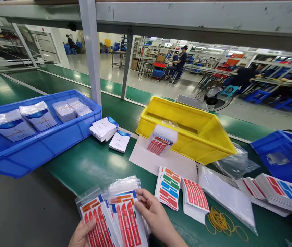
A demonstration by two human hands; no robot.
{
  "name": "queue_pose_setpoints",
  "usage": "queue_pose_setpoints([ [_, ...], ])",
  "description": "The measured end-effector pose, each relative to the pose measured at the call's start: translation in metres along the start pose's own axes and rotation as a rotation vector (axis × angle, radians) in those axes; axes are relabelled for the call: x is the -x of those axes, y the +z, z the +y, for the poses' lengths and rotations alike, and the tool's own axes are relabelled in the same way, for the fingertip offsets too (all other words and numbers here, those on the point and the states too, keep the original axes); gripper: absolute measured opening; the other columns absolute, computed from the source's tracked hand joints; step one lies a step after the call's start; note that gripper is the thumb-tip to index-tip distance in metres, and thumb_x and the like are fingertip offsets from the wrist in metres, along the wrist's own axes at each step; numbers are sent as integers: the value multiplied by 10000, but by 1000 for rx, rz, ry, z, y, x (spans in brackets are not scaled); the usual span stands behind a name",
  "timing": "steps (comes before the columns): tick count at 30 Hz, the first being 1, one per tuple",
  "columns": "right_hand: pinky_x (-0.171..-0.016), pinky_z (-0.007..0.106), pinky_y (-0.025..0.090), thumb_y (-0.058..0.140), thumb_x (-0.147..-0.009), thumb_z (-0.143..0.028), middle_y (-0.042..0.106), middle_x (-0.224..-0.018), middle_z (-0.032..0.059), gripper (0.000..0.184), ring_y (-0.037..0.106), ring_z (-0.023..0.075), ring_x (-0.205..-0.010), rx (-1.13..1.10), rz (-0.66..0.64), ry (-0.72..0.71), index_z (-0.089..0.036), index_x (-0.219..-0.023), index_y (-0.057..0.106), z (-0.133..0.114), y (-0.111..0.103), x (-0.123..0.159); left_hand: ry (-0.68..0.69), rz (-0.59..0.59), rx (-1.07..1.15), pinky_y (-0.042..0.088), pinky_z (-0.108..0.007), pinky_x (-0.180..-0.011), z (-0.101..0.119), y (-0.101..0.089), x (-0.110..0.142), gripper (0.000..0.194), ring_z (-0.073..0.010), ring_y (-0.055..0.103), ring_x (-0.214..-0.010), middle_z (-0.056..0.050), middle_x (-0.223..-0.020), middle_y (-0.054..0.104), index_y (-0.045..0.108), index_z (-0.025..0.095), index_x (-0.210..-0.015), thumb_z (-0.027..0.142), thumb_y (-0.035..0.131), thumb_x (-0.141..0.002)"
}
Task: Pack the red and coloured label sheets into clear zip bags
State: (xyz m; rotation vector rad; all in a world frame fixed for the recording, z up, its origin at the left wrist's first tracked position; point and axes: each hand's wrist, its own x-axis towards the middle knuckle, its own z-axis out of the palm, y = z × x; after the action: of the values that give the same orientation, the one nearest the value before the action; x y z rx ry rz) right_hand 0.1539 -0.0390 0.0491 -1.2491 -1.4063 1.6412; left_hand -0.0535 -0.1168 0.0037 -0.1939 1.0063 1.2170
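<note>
My left hand (83,234) is closed on a fanned bunch of clear zip bags with red-and-orange label sheets (98,221) inside, its thumb lying across the front one. On the bunch's right side, my right hand (155,211) pinches another part of the bagged label sheets (129,219) between thumb and fingers. To the right of that hand lie a stack of multicoloured label sheets (168,187) and a stack of red label sheets (194,195). Yellow rubber bands (219,221) lie loose beside them. The lower ends of the bags run out of view.
A blue bin (40,145) with bundled bagged booklets stands at left, near two piles of white-and-blue booklets (119,141). A bagged label stack (161,140) leans by a yellow bin (187,135). Clear plastic bags (228,197), more label sheets (282,192) and another blue bin (282,157) are at right.
</note>
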Motion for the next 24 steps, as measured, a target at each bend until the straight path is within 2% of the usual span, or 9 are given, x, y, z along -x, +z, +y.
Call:
queue_pose_setpoints([
  [3, -1018, 399, 297, 604, -751, -384, 507, -1253, 98, 470, 436, 258, -1176, 209, 211, -111, -211, -1176, 498, 5, -2, 0, -39, 22, -11, 498, -514, -802, -2, 4, 2, 718, -372, 660, -853, -136, -806, 745, 501, 145, -1216, 115, 781, -556],
  [5, -1013, 392, 311, 557, -794, -387, 513, -1254, 82, 437, 447, 251, -1169, 207, 69, -104, -227, -1197, 498, 2, 6, 3, -58, 15, -4, 497, -519, -802, -3, 9, 3, 746, -379, 650, -878, -150, -839, 740, 471, 139, -1241, 120, 779, -562],
  [8, -857, 341, 449, 447, -869, -409, 644, -1018, 45, 312, 590, 216, -938, 78, -283, -38, -227, -1079, 589, -8, 20, 7, -52, -7, 8, 486, -527, -821, -4, 12, 5, 771, -381, 642, -902, -153, -900, 732, 452, 151, -1259, 105, 774, -560],
  [10, -766, 308, 482, 438, -876, -416, 666, -889, 25, 298, 614, 193, -812, 24, -316, -37, -209, -977, 626, -12, 25, 8, -39, -15, 9, 483, -525, -830, -3, 11, 4, 759, -379, 640, -910, -142, -900, 734, 465, 160, -1252, 99, 768, -559],
  [14, -684, 306, 499, 463, -862, -429, 672, -821, 34, 324, 627, 188, -723, -40, -196, -6, -186, -1042, 578, -4, 14, 2, -15, -16, 25, 490, -515, -820, -1, 2, 1, 712, -375, 646, -899, -118, -860, 743, 504, 171, -1215, 109, 763, -554],
  [16, -798, 353, 482, 499, -837, -424, 654, -991, 73, 382, 618, 221, -883, 24, -59, -20, -196, -1144, 520, 4, 5, -1, -10, -1, 22, 495, -510, -810, 0, -1, 0, 680, -374, 651, -886, -116, -848, 745, 531, 163, -1179, 108, 769, -544],
  [18, -980, 402, 361, 555, -798, -407, 529, -1238, 104, 449, 489, 255, -1137, 162, 153, -100, -209, -1195, 488, 10, -1, -2, -12, 17, -7, 501, -509, -796, 1, 0, 0, 626, -376, 655, -871, -124, -824, 745, 558, 140, -1134, 111, 771, -546],
  [20, -1054, 411, 257, 572, -786, -395, 417, -1351, 99, 476, 367, 259, -1250, 239, 239, -146, -222, -1218, 476, 12, 1, -1, -29, 22, -40, 503, -516, -782, 0, 3, 1, 559, -383, 657, -856, -137, -801, 744, 584, 117, -1080, 126, 773, -554],
  [24, -871, 349, 446, 492, -846, -415, 605, -1123, 70, 397, 561, 229, -1037, 79, -207, -30, -238, -1201, 492, 1, 21, 5, -30, -24, -59, 491, -524, -804, -3, 11, 4, 467, -387, 649, -880, -148, -825, 741, 626, 109, -990, 130, 776, -548],
])
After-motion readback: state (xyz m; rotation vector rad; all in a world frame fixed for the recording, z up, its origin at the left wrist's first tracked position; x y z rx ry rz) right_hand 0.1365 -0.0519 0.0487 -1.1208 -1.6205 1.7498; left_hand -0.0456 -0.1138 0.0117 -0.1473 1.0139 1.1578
